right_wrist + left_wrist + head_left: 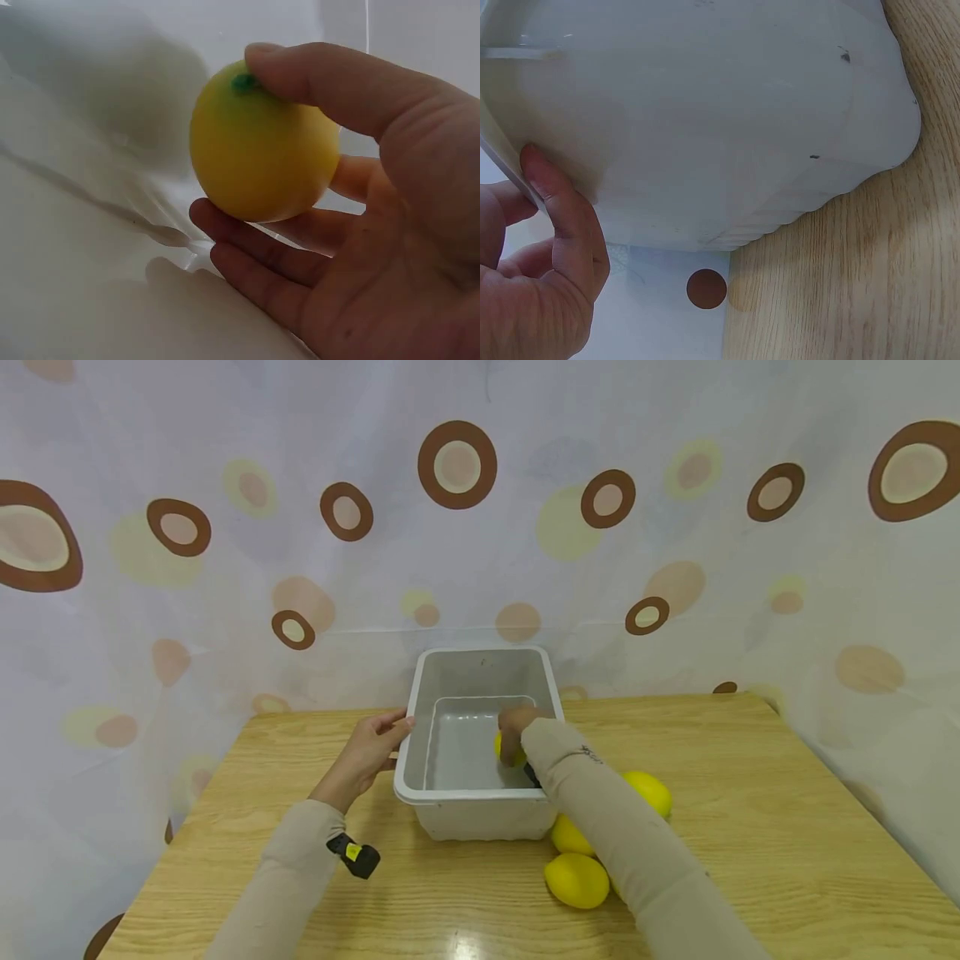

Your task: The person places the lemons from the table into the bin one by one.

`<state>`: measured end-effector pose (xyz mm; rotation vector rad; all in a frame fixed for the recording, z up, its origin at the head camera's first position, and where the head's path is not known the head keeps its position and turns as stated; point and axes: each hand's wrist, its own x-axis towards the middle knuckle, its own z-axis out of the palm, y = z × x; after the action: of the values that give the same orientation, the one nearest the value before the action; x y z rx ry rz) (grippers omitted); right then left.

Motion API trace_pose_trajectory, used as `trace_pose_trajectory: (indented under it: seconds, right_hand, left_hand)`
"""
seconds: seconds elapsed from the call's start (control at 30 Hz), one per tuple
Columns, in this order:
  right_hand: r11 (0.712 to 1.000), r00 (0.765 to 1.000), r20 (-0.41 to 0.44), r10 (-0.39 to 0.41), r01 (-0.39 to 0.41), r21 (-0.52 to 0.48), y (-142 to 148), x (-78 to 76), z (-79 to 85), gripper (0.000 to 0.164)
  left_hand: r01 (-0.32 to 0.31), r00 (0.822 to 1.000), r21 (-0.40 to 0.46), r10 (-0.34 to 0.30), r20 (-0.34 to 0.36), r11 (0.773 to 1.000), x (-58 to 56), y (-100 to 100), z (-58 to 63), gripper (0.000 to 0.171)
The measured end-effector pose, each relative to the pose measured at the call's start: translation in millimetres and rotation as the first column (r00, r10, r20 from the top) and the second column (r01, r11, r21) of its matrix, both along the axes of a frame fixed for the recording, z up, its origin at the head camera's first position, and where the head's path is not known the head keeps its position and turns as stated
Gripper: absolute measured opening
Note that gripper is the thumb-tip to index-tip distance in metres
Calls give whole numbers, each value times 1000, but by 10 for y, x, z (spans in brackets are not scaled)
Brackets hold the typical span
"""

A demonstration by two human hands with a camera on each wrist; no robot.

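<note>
A light grey plastic bin [487, 820] stands on the table near the back wall. My left hand [367, 752] grips its left rim, thumb on the rim and fingers under its lip along the outer wall [705, 135]. Inside the bin, toward its right side, my right hand [519, 724] holds a yellow lemon [259, 161] with a green stem spot. In the right wrist view the thumb lies across the top of the fruit and the fingers support it from below.
More lemons lie on the wooden table [780, 827] to the right of the bin: one in front [576, 881], others beside and partly behind my right sleeve [615, 810]. A patterned curtain [480, 568] hangs behind the table.
</note>
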<state>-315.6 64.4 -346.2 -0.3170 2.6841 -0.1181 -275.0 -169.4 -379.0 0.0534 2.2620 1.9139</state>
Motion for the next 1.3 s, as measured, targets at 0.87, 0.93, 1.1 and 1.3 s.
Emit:
trace_pose_trajectory:
  seconds: [0.87, 0.93, 1.1, 1.3]
  right_hand:
    - [989, 993, -97, -65, 51, -138, 11, -103, -112, 63]
    - [987, 993, -94, -66, 51, -154, 11, -101, -116, 65]
    - [983, 994, -81, -77, 62, -170, 7, -63, -87, 67]
    - [978, 995, -60, -81, 68, -196, 0, -60, -78, 64]
  left_hand:
    - [-2, 1000, 6, 2, 0, 1000, 8, 11, 3, 48]
    - [-2, 1000, 7, 2, 0, 1000, 7, 11, 1, 48]
    - [-8, 1000, 7, 8, 8, 1000, 20, 21, 8, 47]
    - [-18, 1000, 4, 18, 12, 1000, 14, 29, 10, 47]
